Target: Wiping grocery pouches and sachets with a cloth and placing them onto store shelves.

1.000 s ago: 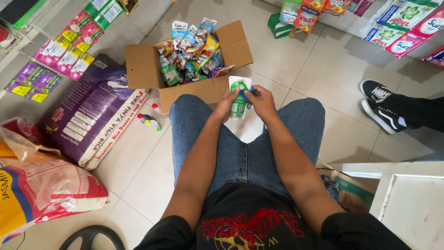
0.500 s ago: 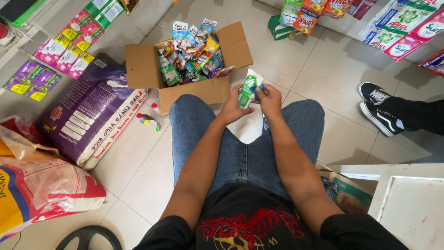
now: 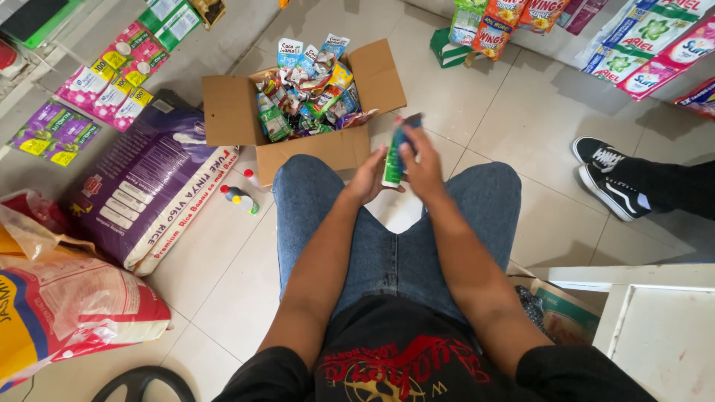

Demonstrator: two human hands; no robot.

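1. Holding a slim green packet (image 3: 394, 158) upright between both hands, above the knees and just in front of the open cardboard box (image 3: 313, 152); the packet sits edge-on to the camera, so its face is hard to make out.
2. Left hand (image 3: 370, 177) cups the packet's lower end from the side, fingers curled against it, apparently to steady the bottom.
3. Right hand (image 3: 422, 165) wraps the upper part, fingers closed over the far side; the top of the packet is blurred, and it may be a strip of several sachets rather than one.
4. Person sits with jeans-clad knees (image 3: 395, 246) spread, so the box stands within easy reach between them and the tiled floor (image 3: 491, 112).
5. Box flaps are folded outward, leaving the mixed sachets (image 3: 309, 93) inside open to view; they stand loosely on end and crowd the box.
6. A small bottle with coloured caps (image 3: 240, 199) lies on the floor just beside the left knee.
7. Further left, a large purple rice sack (image 3: 149, 186) lies flat, with a red and white sack (image 3: 67, 305) nearer the camera.
8. Hanging sachet strips (image 3: 112, 67) line the left edge; detergent packs (image 3: 640, 45) hang top right.
9. Another person's black sneakers (image 3: 607, 175) rest on the floor, well apart to the right.
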